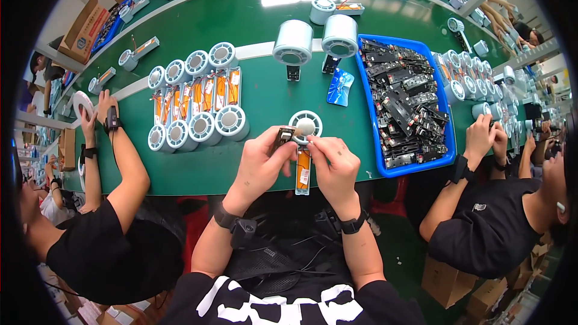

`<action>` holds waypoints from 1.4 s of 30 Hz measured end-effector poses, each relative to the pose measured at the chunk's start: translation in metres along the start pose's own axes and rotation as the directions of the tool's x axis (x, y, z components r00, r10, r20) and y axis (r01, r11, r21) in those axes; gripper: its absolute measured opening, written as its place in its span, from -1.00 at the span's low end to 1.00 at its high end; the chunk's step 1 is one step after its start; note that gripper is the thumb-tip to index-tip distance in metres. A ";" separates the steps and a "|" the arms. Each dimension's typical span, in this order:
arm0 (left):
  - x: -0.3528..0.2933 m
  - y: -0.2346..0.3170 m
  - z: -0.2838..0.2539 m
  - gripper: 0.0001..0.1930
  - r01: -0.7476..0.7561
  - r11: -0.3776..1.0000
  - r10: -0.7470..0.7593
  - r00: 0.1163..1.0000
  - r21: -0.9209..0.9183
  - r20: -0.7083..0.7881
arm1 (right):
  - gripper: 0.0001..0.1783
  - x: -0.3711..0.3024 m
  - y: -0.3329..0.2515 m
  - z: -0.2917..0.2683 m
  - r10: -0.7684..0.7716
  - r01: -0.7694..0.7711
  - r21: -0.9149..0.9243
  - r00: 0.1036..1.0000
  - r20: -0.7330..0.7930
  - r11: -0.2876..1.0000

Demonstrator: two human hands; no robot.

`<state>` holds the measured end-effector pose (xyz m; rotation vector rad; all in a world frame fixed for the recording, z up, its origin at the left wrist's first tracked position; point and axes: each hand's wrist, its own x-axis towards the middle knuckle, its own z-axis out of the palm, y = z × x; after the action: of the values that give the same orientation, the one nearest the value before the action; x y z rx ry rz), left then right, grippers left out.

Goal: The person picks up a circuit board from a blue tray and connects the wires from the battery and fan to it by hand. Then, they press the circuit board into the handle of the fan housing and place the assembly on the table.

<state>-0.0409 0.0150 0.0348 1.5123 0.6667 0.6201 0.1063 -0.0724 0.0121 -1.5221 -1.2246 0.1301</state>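
Note:
My left hand [263,155] grips a small black circuit board module [282,137], tilted upright between thumb and fingers. Close beside it, the fingers of my right hand [335,162] are pinched together at a small pale bit, too small to make out, perhaps a wire end. Between and behind both hands lies a light-blue handheld fan [306,121] with a round grille head. Its open handle [303,174] points toward me and shows an orange battery with a white label. Part of the fan is hidden by my fingers.
A blue tray [447,138] heaped with black modules stands at right. Fans with orange batteries [198,93] stand in rows at left. Two fan heads [293,42] and a blue card [341,87] lie ahead on the green table [253,66]. Co-workers sit on both sides.

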 end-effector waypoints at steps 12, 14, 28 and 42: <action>-0.005 0.008 -0.002 -0.68 -0.115 0.960 0.112 0.993 0.254 0.023 | -0.88 0.009 0.006 -0.006 -0.128 0.129 -0.002 0.988 0.083 0.992; -0.007 0.014 0.005 -0.64 0.038 0.999 -0.041 0.997 -0.036 -0.070 | -0.89 0.010 0.006 -0.006 -0.135 0.137 -0.009 0.985 0.111 0.991; -0.005 0.000 0.002 -0.59 0.246 0.894 -0.235 0.969 -0.375 0.076 | -0.86 0.018 0.005 -0.009 -0.230 0.243 -0.055 0.956 0.182 0.968; -0.007 0.006 0.002 -0.62 0.067 0.998 -0.067 0.998 -0.005 -0.007 | -0.89 0.031 -0.008 -0.019 -0.296 0.378 -0.192 0.888 0.352 0.906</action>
<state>-0.0442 0.0083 0.0406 1.4778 0.7178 0.5762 0.1276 -0.0632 0.0415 -1.5151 -1.8086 -0.0220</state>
